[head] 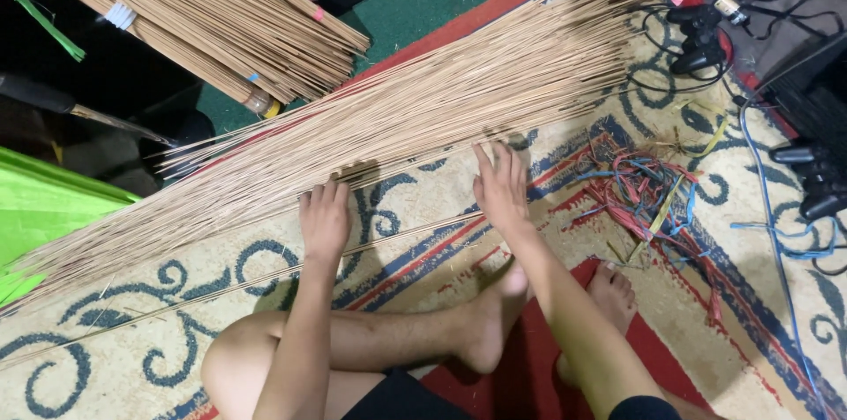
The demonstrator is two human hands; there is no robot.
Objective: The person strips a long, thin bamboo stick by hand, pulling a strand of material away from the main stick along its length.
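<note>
Knees and crossed feet sit just below my left hand (324,221) and right hand (501,189), both flat and open, grip around nothing, fingertips on the near edge of the spread thin sticks (371,120). Light, even pressure should keep them from crossing, I judge. Beyond lie the patterned rug (132,296), coloured ties (648,195) right of my right hand, and a tied bundle (221,5) farthest off.

Bare arms, bare legs, bare feet; dark shorts; no sleeves visible.
</note>
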